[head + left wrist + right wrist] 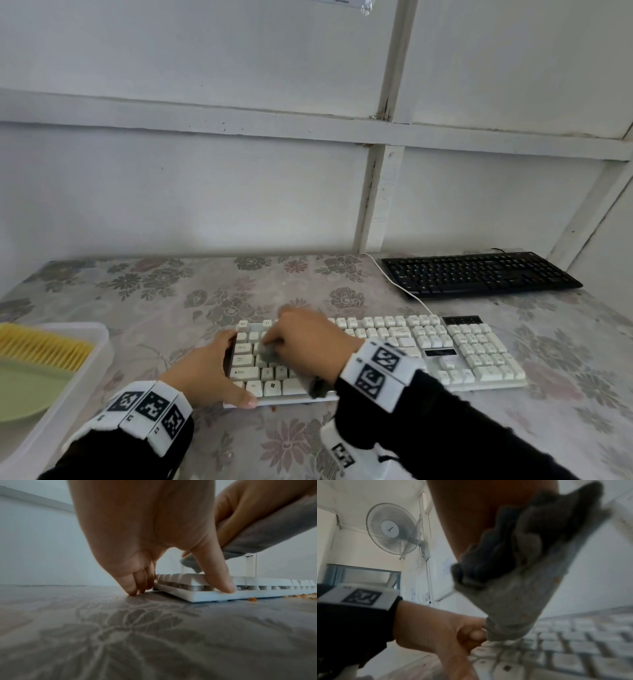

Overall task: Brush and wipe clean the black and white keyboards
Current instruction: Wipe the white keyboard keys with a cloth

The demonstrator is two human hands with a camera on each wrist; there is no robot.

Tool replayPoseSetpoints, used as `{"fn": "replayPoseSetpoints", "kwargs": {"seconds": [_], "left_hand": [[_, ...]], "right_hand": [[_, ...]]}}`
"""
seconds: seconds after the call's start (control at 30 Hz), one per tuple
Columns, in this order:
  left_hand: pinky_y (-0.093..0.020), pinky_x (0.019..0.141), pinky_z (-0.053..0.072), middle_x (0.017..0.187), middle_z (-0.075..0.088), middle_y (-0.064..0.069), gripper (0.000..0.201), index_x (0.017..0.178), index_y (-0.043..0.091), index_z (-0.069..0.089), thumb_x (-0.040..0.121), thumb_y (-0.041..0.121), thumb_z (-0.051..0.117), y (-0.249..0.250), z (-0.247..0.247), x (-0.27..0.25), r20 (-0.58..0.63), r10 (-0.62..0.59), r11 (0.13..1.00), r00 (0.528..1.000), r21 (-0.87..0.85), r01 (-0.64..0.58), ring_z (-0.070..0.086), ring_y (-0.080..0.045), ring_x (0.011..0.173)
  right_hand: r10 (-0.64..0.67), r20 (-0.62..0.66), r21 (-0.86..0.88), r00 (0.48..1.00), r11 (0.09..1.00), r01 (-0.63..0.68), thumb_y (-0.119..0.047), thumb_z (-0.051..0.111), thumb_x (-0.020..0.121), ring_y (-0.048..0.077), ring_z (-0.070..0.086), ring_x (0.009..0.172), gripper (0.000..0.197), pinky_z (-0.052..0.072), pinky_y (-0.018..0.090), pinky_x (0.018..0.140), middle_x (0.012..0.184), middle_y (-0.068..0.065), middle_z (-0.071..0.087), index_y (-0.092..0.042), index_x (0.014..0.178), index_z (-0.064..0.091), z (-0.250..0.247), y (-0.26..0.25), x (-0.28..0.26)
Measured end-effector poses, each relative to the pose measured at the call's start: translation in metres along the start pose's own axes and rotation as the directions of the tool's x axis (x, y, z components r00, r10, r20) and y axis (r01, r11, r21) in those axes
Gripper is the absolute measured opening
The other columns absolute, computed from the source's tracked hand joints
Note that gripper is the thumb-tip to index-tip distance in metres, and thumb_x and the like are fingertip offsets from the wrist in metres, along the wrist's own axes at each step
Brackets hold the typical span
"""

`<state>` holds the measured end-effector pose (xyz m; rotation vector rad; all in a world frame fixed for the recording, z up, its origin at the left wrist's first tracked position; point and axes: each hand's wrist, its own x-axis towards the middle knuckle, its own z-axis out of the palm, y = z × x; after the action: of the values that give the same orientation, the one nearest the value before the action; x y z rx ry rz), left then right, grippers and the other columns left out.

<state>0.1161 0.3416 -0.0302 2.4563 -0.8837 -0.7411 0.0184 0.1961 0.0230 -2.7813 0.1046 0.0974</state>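
Observation:
The white keyboard [394,349] lies across the middle of the flowered table. My left hand [219,370] grips its left end, fingers down the side and thumb on the front rim; the left wrist view shows that thumb [221,580] pressing the white keyboard's [257,582] edge. My right hand [308,339] holds a bunched grey cloth [270,353] down on the left-hand keys. In the right wrist view the cloth [513,588] hangs from the palm over blurred keys [573,649]. The black keyboard [479,274] sits untouched at the back right.
A clear plastic tray [99,342] at the left edge holds a yellow-bristled brush [41,346] and a green dustpan [24,390]. A white cable [397,284] runs between the keyboards. Orange crumbs [252,599] lie along the white keyboard's front edge. The wall stands close behind.

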Motion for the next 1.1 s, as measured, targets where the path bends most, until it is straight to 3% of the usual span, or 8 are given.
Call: {"fn": "replayPoseSetpoints", "kwargs": {"seconds": [0.07, 0.2, 0.37, 0.5, 0.7, 0.87, 0.93, 1.1], "left_hand": [[-0.021, 0.090, 0.037, 0.129, 0.052, 0.008, 0.114, 0.144, 0.024, 0.015, 0.056, 0.041, 0.085, -0.002, 0.000, 0.001, 0.000, 0.005, 1.000, 1.000, 0.008, -0.005, 0.051, -0.010, 0.108], [-0.023, 0.095, 0.038, 0.129, 0.052, 0.012, 0.114, 0.143, 0.028, 0.016, 0.055, 0.041, 0.086, -0.004, -0.002, 0.002, 0.008, 0.018, 1.000, 1.000, -0.008, -0.018, 0.051, -0.011, 0.115], [-0.024, 0.101, 0.035, 0.132, 0.049, 0.016, 0.111, 0.143, 0.031, 0.017, 0.055, 0.043, 0.084, -0.001, -0.003, -0.001, 0.013, 0.010, 1.000, 1.000, 0.001, -0.010, 0.048, -0.007, 0.114], [-0.024, 0.102, 0.033, 0.135, 0.046, 0.017, 0.108, 0.143, 0.031, 0.015, 0.060, 0.040, 0.083, 0.002, -0.004, -0.003, 0.027, 0.013, 1.000, 1.000, 0.006, -0.013, 0.046, -0.005, 0.110], [-0.024, 0.102, 0.034, 0.136, 0.045, 0.017, 0.109, 0.143, 0.031, 0.014, 0.060, 0.042, 0.083, 0.002, -0.004, -0.004, 0.025, 0.010, 1.000, 1.000, 0.026, -0.010, 0.047, -0.007, 0.115], [-0.025, 0.101, 0.036, 0.134, 0.046, 0.017, 0.110, 0.142, 0.033, 0.015, 0.058, 0.045, 0.083, -0.001, -0.003, -0.002, 0.024, 0.001, 1.000, 1.000, 0.026, -0.002, 0.048, -0.008, 0.117], [-0.025, 0.101, 0.035, 0.136, 0.045, 0.017, 0.110, 0.142, 0.033, 0.014, 0.058, 0.046, 0.083, -0.001, -0.003, -0.001, 0.032, 0.002, 1.000, 0.999, 0.027, -0.002, 0.047, -0.008, 0.118], [-0.024, 0.103, 0.034, 0.136, 0.044, 0.016, 0.113, 0.143, 0.032, 0.014, 0.055, 0.047, 0.084, 0.000, -0.004, -0.002, 0.051, 0.015, 1.000, 0.999, -0.005, -0.015, 0.046, -0.005, 0.112]], "right_hand": [[-0.051, 0.028, -0.037, 0.998, 0.998, 0.052, -0.021, 0.056, 0.091, 0.020, 0.050, 0.074, 0.018, 0.037, 0.027, 0.061, 0.088, 0.001, 0.045, -0.011, 0.091, 0.071, 0.010, -0.017, 0.016], [-0.036, 0.035, -0.083, 0.999, 0.996, 0.039, -0.021, 0.052, 0.093, 0.021, 0.042, 0.078, 0.025, 0.039, 0.032, 0.072, 0.092, 0.002, 0.039, -0.009, 0.107, 0.069, 0.024, -0.016, 0.024], [0.011, -0.004, -0.106, 1.000, 0.994, -0.012, -0.025, 0.054, 0.094, 0.019, 0.047, 0.071, 0.025, 0.040, 0.026, 0.063, 0.088, -0.001, 0.040, -0.006, 0.092, 0.070, 0.016, 0.021, -0.009], [0.078, 0.005, -0.099, 0.997, 0.992, -0.077, -0.022, 0.051, 0.094, 0.010, 0.043, 0.063, 0.030, 0.027, 0.016, 0.053, 0.077, -0.011, 0.033, -0.017, 0.065, 0.058, 0.001, 0.057, -0.039], [0.141, -0.008, -0.140, 0.990, 0.980, -0.141, -0.016, 0.050, 0.093, 0.017, 0.049, 0.076, 0.021, 0.026, 0.015, 0.052, 0.078, -0.009, 0.034, -0.020, 0.091, 0.071, -0.010, 0.085, -0.056], [0.138, -0.079, -0.081, 0.987, 0.986, -0.144, -0.020, 0.051, 0.094, 0.005, 0.044, 0.067, 0.024, 0.030, 0.012, 0.055, 0.077, -0.013, 0.036, -0.022, 0.104, 0.073, -0.023, 0.088, -0.056], [0.124, -0.077, -0.076, 0.989, 0.989, -0.130, -0.019, 0.050, 0.094, 0.011, 0.049, 0.074, 0.027, 0.033, 0.014, 0.058, 0.084, -0.008, 0.039, -0.023, 0.109, 0.071, -0.018, 0.085, -0.057], [0.192, -0.097, -0.136, 0.976, 0.969, -0.205, -0.015, 0.048, 0.091, 0.019, 0.053, 0.078, 0.026, 0.031, 0.021, 0.055, 0.085, -0.005, 0.037, -0.024, 0.101, 0.070, -0.005, 0.100, -0.070]]}}
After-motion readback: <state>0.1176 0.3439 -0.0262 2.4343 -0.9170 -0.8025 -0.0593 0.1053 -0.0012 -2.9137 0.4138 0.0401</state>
